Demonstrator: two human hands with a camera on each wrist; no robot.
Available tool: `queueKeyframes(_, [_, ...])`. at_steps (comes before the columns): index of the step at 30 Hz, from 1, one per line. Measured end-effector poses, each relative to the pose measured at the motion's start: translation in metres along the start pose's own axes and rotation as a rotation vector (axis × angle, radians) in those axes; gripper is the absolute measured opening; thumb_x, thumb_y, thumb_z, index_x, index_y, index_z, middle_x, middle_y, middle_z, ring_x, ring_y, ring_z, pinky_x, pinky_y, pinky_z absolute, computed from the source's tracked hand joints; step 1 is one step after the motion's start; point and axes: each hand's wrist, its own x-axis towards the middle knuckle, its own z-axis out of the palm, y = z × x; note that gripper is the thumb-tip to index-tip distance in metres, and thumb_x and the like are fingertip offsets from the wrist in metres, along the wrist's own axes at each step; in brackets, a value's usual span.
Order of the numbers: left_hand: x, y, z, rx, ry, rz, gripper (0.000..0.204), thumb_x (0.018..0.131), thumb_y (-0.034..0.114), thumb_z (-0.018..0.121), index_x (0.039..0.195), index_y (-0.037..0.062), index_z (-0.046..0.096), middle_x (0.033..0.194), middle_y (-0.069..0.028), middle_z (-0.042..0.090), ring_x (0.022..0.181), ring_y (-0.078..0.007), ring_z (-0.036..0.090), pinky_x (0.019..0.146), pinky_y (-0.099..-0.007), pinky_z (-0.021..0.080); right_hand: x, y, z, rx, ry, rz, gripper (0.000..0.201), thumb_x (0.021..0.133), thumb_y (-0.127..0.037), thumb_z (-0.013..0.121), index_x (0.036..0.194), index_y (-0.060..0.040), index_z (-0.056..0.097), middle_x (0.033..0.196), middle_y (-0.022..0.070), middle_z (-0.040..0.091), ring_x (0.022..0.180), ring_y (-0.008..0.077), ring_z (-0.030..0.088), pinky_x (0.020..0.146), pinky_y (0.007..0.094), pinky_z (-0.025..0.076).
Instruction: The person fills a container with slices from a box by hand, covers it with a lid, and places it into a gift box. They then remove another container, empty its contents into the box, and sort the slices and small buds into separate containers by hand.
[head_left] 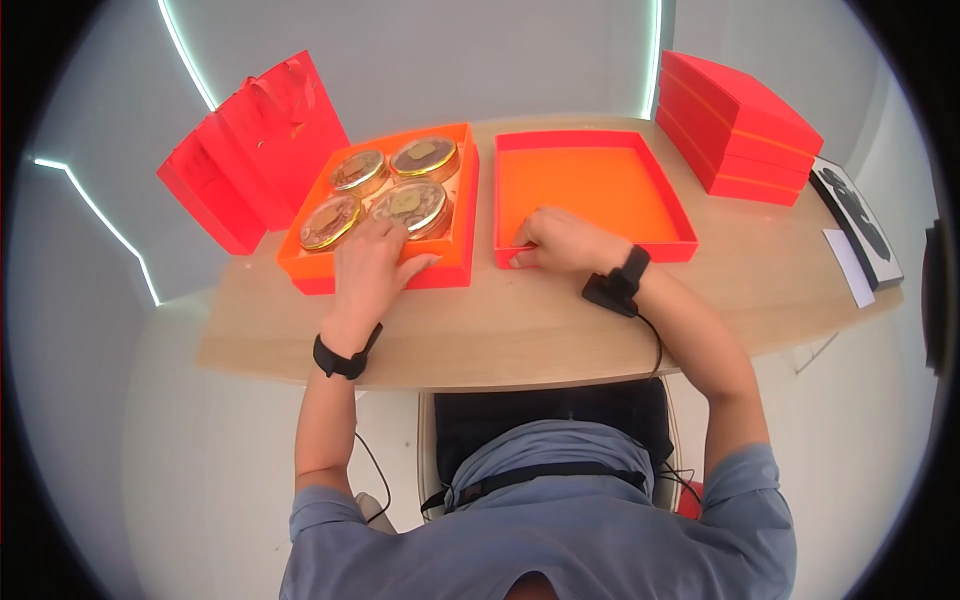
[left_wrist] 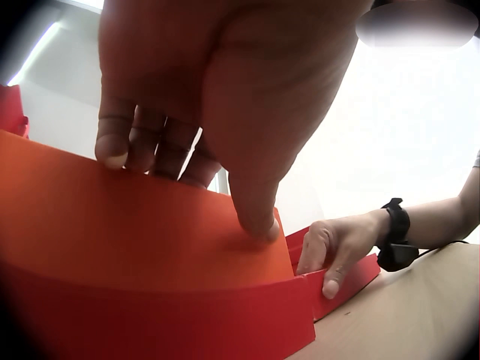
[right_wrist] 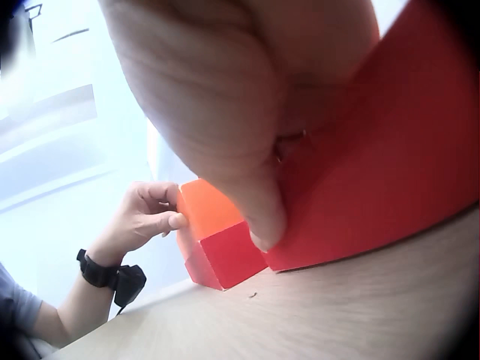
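The left hand (head_left: 372, 265) pinches the near wall of the orange box (head_left: 312, 268); the right hand (head_left: 572, 240), that of the shallow red box (head_left: 590, 180). In wrist views, these walls hide fingertips, though thumbs appear outside. Only the head view shows four jars (head_left: 410, 203), just beyond the left fingers.

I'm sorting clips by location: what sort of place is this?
Probably a gift-packing spot indoors: the table bears an open box of round jars and stacked red boxes, with red bags at one side.
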Motion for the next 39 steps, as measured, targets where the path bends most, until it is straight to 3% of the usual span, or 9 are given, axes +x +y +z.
queueKeyframes(4, [-0.001, 0.004, 0.000, -0.015, 0.013, -0.024, 0.036, 0.071, 0.030, 0.079, 0.074, 0.0011, 0.057, 0.074, -0.0125, 0.057, 0.073, -0.0310, 0.055, 0.064, -0.0402, 0.046, -0.001, -0.005, 0.000, 0.058, -0.040, 0.032, 0.032, 0.083, -0.021, 0.071, 0.067, 0.0023, 0.055, 0.064, 0.0204, 0.051, 0.065, 0.0349, 0.053, 0.060, 0.0417, 0.040])
queueKeyframes(10, [0.003, 0.002, -0.001, -0.051, -0.018, -0.044, 0.040, 0.070, 0.030, 0.080, 0.073, -0.0008, 0.054, 0.072, -0.0136, 0.056, 0.070, -0.0318, 0.054, 0.064, -0.0406, 0.044, -0.011, -0.006, 0.006, 0.059, 0.076, -0.110, 0.032, 0.082, -0.022, 0.071, 0.068, 0.0015, 0.055, 0.064, 0.0196, 0.052, 0.064, 0.0343, 0.054, 0.061, 0.0429, 0.040])
queueKeyframes(13, [0.004, 0.000, -0.003, -0.100, -0.061, -0.105, 0.041, 0.069, 0.028, 0.081, 0.072, -0.0020, 0.053, 0.068, -0.0137, 0.055, 0.067, -0.0321, 0.052, 0.061, -0.0411, 0.042, -0.015, -0.009, 0.001, 0.019, 0.008, -0.051, 0.028, 0.083, -0.022, 0.070, 0.072, 0.0011, 0.059, 0.069, 0.0201, 0.056, 0.072, 0.0358, 0.058, 0.065, 0.0442, 0.043])
queueKeyframes(19, [0.005, -0.006, 0.004, -0.111, -0.020, -0.091, 0.043, 0.067, 0.026, 0.082, 0.068, -0.0034, 0.051, 0.062, -0.0147, 0.051, 0.062, -0.0324, 0.049, 0.059, -0.0413, 0.039, -0.019, -0.004, 0.015, 0.087, 0.118, -0.113, 0.022, 0.081, -0.017, 0.069, 0.072, 0.0007, 0.060, 0.074, 0.0195, 0.060, 0.073, 0.0350, 0.058, 0.066, 0.0443, 0.044])
queueKeyframes(22, [0.005, -0.009, 0.005, -0.097, -0.014, -0.097, 0.044, 0.066, 0.025, 0.083, 0.066, -0.0036, 0.050, 0.061, -0.0152, 0.050, 0.060, -0.0324, 0.048, 0.058, -0.0411, 0.039, -0.019, -0.010, 0.011, 0.077, 0.050, -0.083, 0.021, 0.081, -0.017, 0.070, 0.076, 0.0011, 0.062, 0.076, 0.0196, 0.061, 0.075, 0.0348, 0.059, 0.068, 0.0437, 0.045])
queueKeyframes(31, [0.004, -0.018, 0.011, -0.077, 0.064, -0.055, 0.045, 0.065, 0.024, 0.085, 0.067, -0.0042, 0.050, 0.058, -0.0142, 0.046, 0.059, -0.0283, 0.047, 0.057, -0.0387, 0.039, -0.021, 0.004, 0.022, 0.065, 0.085, -0.098, 0.026, 0.083, -0.020, 0.070, 0.074, 0.0013, 0.059, 0.073, 0.0209, 0.058, 0.072, 0.0356, 0.058, 0.065, 0.0430, 0.044])
queueKeyframes(39, [0.008, -0.041, 0.031, -0.212, 0.001, -0.147, 0.051, 0.065, 0.026, 0.086, 0.066, -0.0012, 0.044, 0.058, -0.0107, 0.043, 0.056, -0.0249, 0.039, 0.055, -0.0369, 0.036, -0.031, 0.009, 0.008, 0.016, 0.077, -0.092, 0.038, 0.080, -0.027, 0.074, 0.065, 0.0015, 0.055, 0.059, 0.0164, 0.049, 0.057, 0.0289, 0.051, 0.056, 0.0385, 0.039])
